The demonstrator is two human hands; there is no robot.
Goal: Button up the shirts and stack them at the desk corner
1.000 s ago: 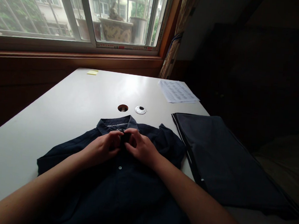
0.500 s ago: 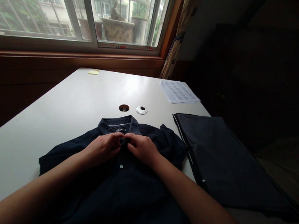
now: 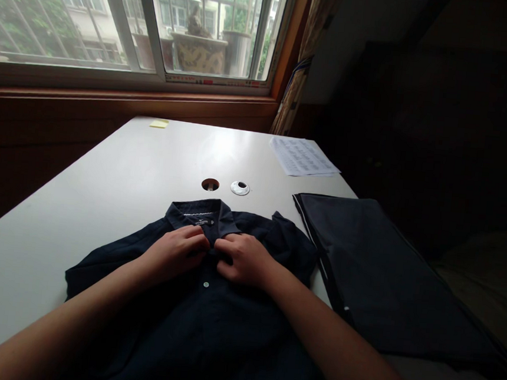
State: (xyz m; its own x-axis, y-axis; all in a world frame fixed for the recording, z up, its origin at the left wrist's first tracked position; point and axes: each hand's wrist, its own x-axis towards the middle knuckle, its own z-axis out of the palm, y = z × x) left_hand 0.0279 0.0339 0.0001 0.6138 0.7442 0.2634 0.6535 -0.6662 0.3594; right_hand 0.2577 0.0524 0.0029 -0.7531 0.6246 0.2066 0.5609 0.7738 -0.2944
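Observation:
A dark navy shirt [image 3: 206,322] lies flat, front up, on a white table [image 3: 116,184], its collar [image 3: 202,214] pointing away from me. My left hand [image 3: 176,253] and my right hand [image 3: 242,259] meet on the button placket just below the collar. Both have their fingers curled and pinch the fabric there. A small white button [image 3: 205,284] shows on the placket just below my hands.
Folded dark cloth [image 3: 374,277] with a thin white stripe lies at the right. Behind the shirt are a round cable hole [image 3: 210,184] and its loose cap [image 3: 240,187]. Printed sheets of paper [image 3: 303,156] and a yellow sticky note [image 3: 158,124] lie farther back, below the window.
Both hands have slid a little down the placket toward me. The collar now shows more fully above them.

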